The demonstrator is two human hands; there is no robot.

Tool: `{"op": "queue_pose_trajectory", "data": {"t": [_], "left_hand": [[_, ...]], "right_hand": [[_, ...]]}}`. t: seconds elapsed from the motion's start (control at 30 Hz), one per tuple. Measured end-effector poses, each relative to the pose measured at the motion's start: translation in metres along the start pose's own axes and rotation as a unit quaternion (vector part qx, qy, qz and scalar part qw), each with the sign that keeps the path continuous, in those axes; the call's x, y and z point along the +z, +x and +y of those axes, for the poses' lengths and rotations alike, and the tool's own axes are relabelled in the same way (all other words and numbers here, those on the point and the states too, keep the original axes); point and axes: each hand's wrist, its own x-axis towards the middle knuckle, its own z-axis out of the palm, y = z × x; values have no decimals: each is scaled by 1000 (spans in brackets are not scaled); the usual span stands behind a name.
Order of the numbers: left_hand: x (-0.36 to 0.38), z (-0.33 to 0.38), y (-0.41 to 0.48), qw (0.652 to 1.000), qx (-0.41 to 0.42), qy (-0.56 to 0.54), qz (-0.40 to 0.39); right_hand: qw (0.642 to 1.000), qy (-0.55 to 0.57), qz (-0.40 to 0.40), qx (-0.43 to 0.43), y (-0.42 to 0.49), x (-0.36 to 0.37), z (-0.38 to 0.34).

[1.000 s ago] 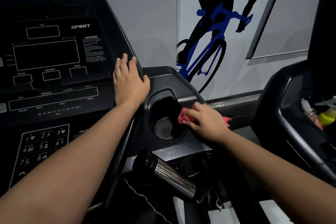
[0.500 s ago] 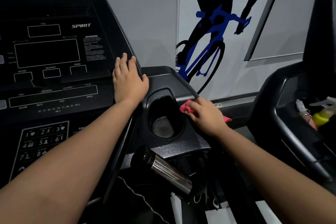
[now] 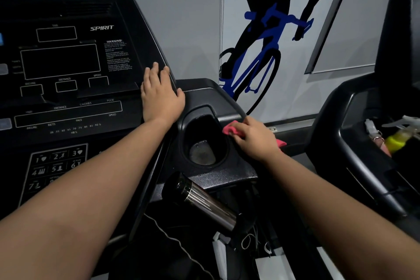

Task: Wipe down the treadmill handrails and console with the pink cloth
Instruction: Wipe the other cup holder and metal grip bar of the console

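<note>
Left of the cup holder [image 3: 197, 109], the left hand [image 3: 160, 98] lies flat on the console [image 3: 68, 63], grip open. On the cup holder's right rim, the right hand [image 3: 254, 141] has a tight grip on the pink cloth [image 3: 229, 130]. The cloth has slid farther along the rim, so wiping goes on there.

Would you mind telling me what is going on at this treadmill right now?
A person is wiping down a treadmill. Their right hand grips a bunched pink cloth and presses it against the right rim of the cup holder beside the console. Their left hand rests flat on the console's right edge. A yellow-green spray bottle sits on the neighbouring machine.
</note>
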Motion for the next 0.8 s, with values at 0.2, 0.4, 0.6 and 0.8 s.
{"op": "queue_pose_trajectory", "data": {"t": [0.2,0.4,0.6,0.8], "left_hand": [[-1,1,-1,1000,4,1,4],[0,1,-2,1000,4,-2,4],[-1,1,-1,1000,3,-1,6],[1,0,-1,1000,5,0,9]], "right_hand": [[998,-26,25,-54,-47,0,-31],[993,12,-32,-112,-60,-12,-2],[1000,3,0,25,-15,-4,6],[998,-37,11,-44,-46,2,-32]]}}
